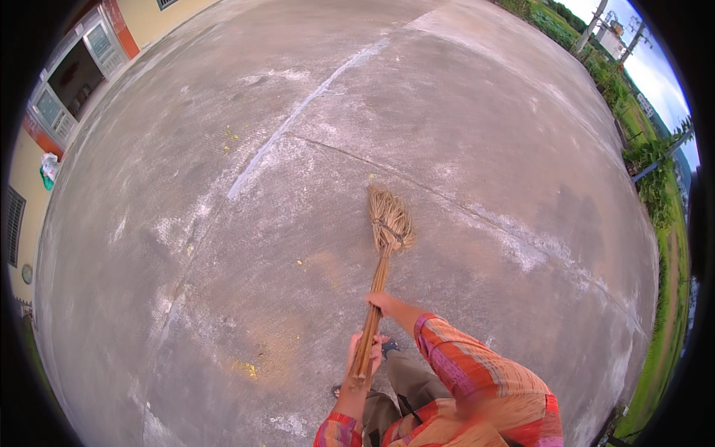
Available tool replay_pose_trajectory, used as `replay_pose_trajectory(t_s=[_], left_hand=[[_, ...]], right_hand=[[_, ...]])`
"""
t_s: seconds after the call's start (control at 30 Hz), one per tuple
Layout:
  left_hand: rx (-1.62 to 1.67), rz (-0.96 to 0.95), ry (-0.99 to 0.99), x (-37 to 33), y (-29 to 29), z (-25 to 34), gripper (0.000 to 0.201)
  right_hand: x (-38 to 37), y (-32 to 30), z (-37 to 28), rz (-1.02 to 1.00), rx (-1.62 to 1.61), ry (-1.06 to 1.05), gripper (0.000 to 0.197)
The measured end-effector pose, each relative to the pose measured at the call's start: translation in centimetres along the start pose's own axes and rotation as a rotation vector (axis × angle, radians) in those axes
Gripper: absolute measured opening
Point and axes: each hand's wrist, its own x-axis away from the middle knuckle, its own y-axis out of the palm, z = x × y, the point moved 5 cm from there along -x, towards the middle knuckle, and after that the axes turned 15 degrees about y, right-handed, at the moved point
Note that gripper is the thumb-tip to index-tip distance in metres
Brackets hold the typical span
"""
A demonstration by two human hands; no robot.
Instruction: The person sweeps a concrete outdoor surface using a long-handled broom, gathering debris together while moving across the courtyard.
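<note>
A straw broom point(378, 272) with a bundled stick handle slants away from me, its bristle head point(390, 217) down on the concrete ground point(313, 216). Low on the picture, my left hand point(363, 349) is closed round the handle close to its near end. Farther up the same handle, my right hand point(380, 302) grips it, with the arm reaching in from the right. Small yellow bits point(248, 369) lie on the concrete left of my hands, and another yellow scatter point(231, 135) lies farther off.
A yellow-walled building with an open doorway point(74, 78) stands at the far left, a white and green bag point(50, 170) by its wall. Joints and a pale strip point(298, 112) cross the concrete. Along the right edge run green plants point(611, 86) and poles point(590, 26).
</note>
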Motion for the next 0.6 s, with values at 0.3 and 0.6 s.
replay_pose_trajectory(t_s=[0.3, 0.6], left_hand=[[0.068, 0.168, 0.236, 29.8, -15.7, 2.3, 0.045], [-0.626, 0.715, 0.340, 50.5, -14.4, -0.3, 0.061]], right_hand=[[10.1, 19.3, 28.6, -0.081, 0.295, 0.276, 0.018], [22.3, 26.9, 44.3, -0.749, 0.223, 0.926, 0.012]])
